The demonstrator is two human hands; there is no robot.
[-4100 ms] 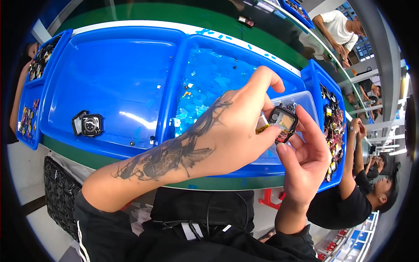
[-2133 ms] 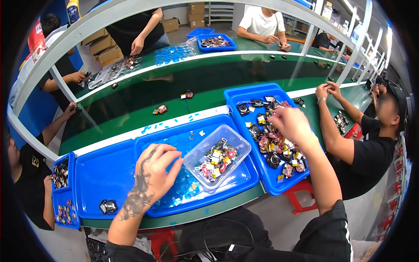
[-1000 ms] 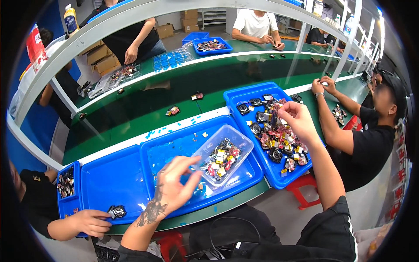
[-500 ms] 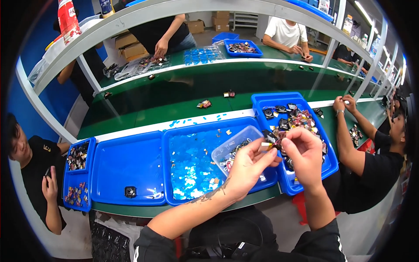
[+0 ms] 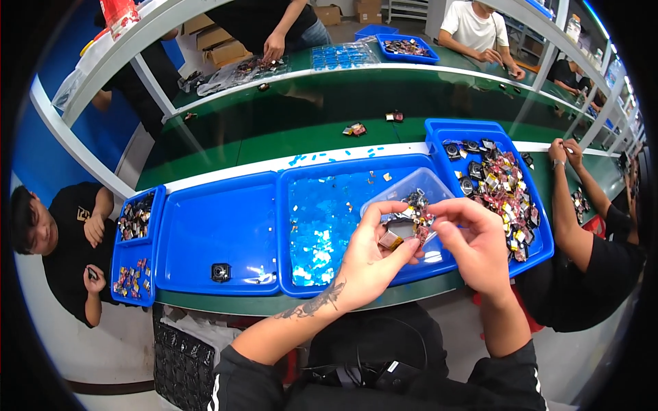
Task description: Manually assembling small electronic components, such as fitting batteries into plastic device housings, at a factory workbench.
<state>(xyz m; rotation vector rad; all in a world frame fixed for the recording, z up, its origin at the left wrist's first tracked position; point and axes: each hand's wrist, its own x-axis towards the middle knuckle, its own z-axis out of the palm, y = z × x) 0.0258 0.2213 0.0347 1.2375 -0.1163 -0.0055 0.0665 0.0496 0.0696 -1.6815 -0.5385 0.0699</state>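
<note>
My left hand [image 5: 370, 264] pinches a small electronic module [image 5: 392, 238] between thumb and fingers. The module shows a black frame, a silver-and-yellow block and a reddish circuit board. My right hand [image 5: 476, 243] is closed at the module's board end, its fingertips partly hiding what they grip. Under and behind the hands, a clear plastic tub [image 5: 392, 193] holds small dark parts, and it sits in a blue tray [image 5: 322, 291] strewn with shiny blue film pieces [image 5: 322, 236]. To the right, a blue tray [image 5: 543, 229] is heaped with similar modules [image 5: 507, 181].
At left, a blue tray [image 5: 212, 219] holds one black square part [image 5: 220, 272]; beside it stands a divided tray [image 5: 161, 205] of small parts. Loose modules [image 5: 355, 129] lie on the green belt [image 5: 288, 133]. Co-workers sit left, right and opposite. A white frame [image 5: 154, 85] rises over the bench.
The view has shifted, so the trays sit higher and farther right. The module has turned in my left hand, showing its frame and block. The person at left has lowered a hand holding a small part.
</note>
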